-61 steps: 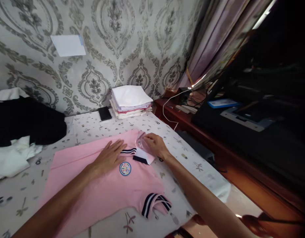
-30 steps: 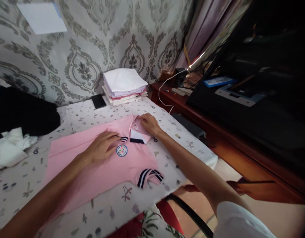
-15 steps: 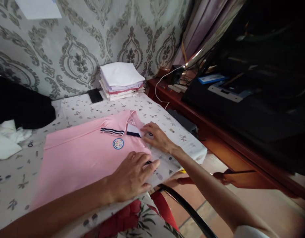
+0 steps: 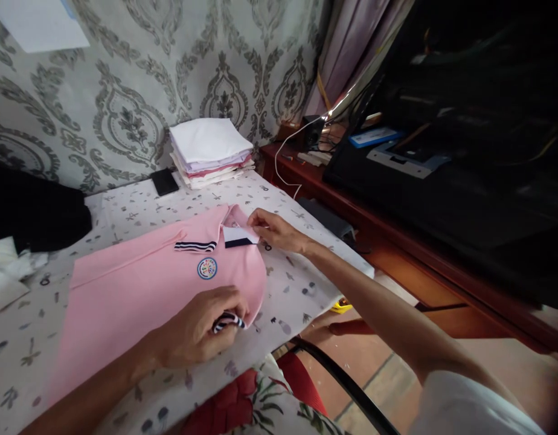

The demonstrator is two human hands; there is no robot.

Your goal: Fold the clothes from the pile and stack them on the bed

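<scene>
A pink polo shirt (image 4: 143, 290) lies spread on the patterned tablecloth, with one long side folded inward and a round badge (image 4: 207, 268) on its chest. My left hand (image 4: 211, 326) is closed around the striped cuff of the near sleeve. At the neck, my right hand (image 4: 276, 231) pinches the edge of the white and navy collar (image 4: 239, 236). The other striped cuff (image 4: 195, 246) rests flat on the shirt's front, beside the collar.
A stack of folded clothes (image 4: 211, 148) stands against the wall, with a black phone (image 4: 163, 182) to its left. Dark cloth (image 4: 38, 208) and crumpled white cloth (image 4: 9, 272) lie at the left. A wooden stand (image 4: 374, 241) with a large dark screen (image 4: 469, 145) borders the right.
My left hand has drawn back to the left and closed on the near sleeve's cuff, pulling that sleeve inward. My right hand's fingers have come together on the collar. The view has shifted slightly.
</scene>
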